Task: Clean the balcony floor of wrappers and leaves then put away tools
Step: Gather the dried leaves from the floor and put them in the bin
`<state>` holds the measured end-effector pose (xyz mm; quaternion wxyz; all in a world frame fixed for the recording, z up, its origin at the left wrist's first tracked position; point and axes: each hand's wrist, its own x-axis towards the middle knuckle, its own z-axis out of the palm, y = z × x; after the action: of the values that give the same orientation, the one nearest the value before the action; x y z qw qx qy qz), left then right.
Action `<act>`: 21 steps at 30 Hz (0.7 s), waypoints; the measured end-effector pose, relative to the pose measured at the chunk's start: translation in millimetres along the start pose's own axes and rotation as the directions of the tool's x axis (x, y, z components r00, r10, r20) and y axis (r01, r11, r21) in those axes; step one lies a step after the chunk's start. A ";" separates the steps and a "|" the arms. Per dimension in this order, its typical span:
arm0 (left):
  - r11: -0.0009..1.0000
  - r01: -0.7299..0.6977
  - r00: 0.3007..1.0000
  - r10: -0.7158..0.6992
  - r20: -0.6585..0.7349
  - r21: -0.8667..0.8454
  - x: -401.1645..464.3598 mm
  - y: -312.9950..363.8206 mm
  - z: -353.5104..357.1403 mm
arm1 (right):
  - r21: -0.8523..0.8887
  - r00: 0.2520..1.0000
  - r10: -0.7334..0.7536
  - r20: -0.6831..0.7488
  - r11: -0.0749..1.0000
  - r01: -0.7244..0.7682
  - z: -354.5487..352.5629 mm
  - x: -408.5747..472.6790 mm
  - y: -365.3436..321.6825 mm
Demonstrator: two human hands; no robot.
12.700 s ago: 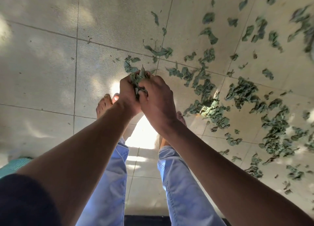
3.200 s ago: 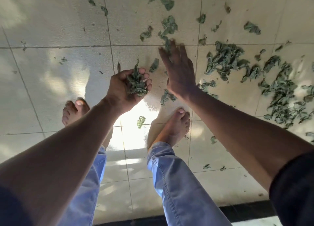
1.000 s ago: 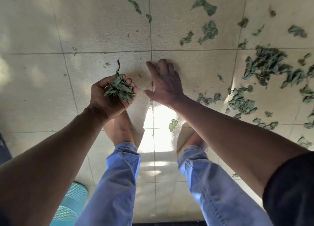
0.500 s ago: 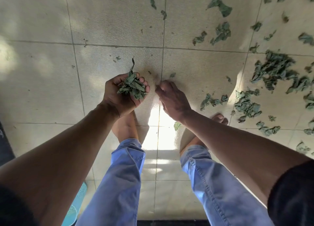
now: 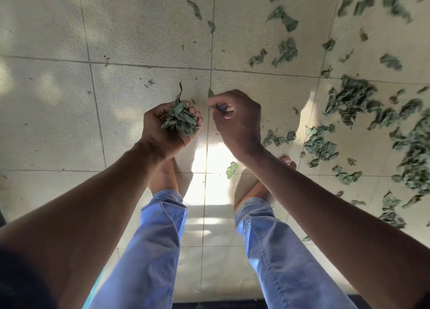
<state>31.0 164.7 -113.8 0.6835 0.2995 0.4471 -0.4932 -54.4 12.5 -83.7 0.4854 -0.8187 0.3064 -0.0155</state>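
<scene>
Since half a second ago your right hand (image 5: 235, 115) lifted, fingers pinching a small leaf scrap (image 5: 210, 92); left hand (image 5: 169, 127) cups gathered leaves (image 5: 180, 120). Leaf-gathering step: next, add scrap to the handful.

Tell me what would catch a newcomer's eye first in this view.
First, the left hand at centre, cupped around a bunch of dry green leaves. Beside it the right hand is curled, seemingly pinching a small scrap. Then the scattered leaves across the tiled floor on the right, and one leaf between the bare feet.
</scene>
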 end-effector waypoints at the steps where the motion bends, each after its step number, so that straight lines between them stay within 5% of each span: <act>1: 1.000 -0.011 1.000 0.011 0.004 0.011 -0.1 -3.0 6.6 | 0.061 1.000 -0.022 0.018 0.998 0.021 -6.5 -2.2 -17.6; 4: 0.995 -0.069 0.997 0.067 0.026 0.074 0.1 -12.8 29.5 | 0.074 0.991 -0.094 0.090 0.993 0.087 -9.7 -11.8 -52.9; 12: 0.998 -0.054 0.992 0.055 0.117 -0.015 6.1 -29.4 67.1 | -0.406 0.984 -0.125 0.129 0.898 0.168 3.0 -6.8 -42.9; 21: 0.985 -0.101 0.974 0.127 0.189 -0.143 11.1 -29.0 73.0 | -0.443 0.962 -0.131 0.238 0.867 0.228 -6.4 -20.4 -56.5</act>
<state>28.0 88.5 -92.2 0.7701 0.2281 0.3909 -0.4496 -45.5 37.3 -29.4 0.2989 -0.9336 0.1730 0.0955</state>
